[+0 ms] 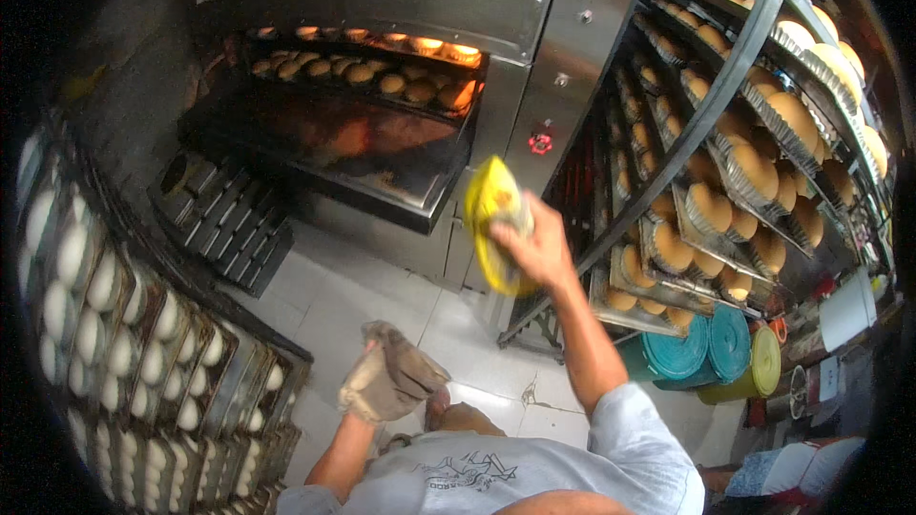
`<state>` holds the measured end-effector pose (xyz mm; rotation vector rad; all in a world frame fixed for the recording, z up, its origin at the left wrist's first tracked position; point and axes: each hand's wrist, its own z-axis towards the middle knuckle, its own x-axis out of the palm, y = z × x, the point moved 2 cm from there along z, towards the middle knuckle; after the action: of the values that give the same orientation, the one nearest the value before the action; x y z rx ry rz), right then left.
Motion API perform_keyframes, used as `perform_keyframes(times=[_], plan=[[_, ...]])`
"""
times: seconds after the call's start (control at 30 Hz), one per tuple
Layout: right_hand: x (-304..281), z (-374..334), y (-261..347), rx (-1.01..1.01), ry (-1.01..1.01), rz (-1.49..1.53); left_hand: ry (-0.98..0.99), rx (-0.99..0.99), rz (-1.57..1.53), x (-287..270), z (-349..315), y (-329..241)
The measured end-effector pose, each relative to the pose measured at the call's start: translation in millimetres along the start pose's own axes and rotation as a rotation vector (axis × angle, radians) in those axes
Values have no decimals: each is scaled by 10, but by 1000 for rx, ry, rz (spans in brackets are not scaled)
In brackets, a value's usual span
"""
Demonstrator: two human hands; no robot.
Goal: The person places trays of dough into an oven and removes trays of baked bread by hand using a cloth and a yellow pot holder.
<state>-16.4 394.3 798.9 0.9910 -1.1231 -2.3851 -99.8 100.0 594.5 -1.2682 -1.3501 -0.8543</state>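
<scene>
The person's right hand (544,246) has its grip closed on a yellow cloth-like pad (485,229). The thumb lies on the near side of the pad, and the pad sticks out past the grip to the left, far and near. It is up in the air over the pale tile floor (410,310), a little to the right of the oven (530,67).

The left hand (377,383) is nearer and more to the left. A brown cloth (408,389) covers most of it, so one cannot tell how tight that grip is. The two hands are well apart.

On the far side, the oven's mouth is open, and a dark metal ledge (367,148) sticks out in front. Round buns (359,72) sit inside in the warm light. On the right, a tall metal rack (704,114) holds trays of brown buns (749,170). On the left, another rack (196,262) holds pale dough pieces (101,286). Two teal bins (676,351) stand near the right rack, beside a yellow bin (766,362).
</scene>
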Motion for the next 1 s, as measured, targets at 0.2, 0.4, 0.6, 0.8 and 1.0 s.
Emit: perform_keyframes(times=[0.2, 0.4, 0.6, 0.8, 1.0], plan=[[-1071, 1951, 471, -407, -487, -889, -69, 400, 1288, -52, 126, -588], [-1591, 2869, 775, -130, -395, -1294, -113, 333, 2163, 220, 292, -867], [-1705, 3054, 740, -168, -361, -1405, -2, 346, 1907, -140, 467, -1234], [-1625, 2971, 772, -153, -424, -1432, -80, 101, 2671, 382, 510, -1524], [-242, 2364, 543, -109, -277, -1032, -81, 548, 2274, -79, 268, -1747]])
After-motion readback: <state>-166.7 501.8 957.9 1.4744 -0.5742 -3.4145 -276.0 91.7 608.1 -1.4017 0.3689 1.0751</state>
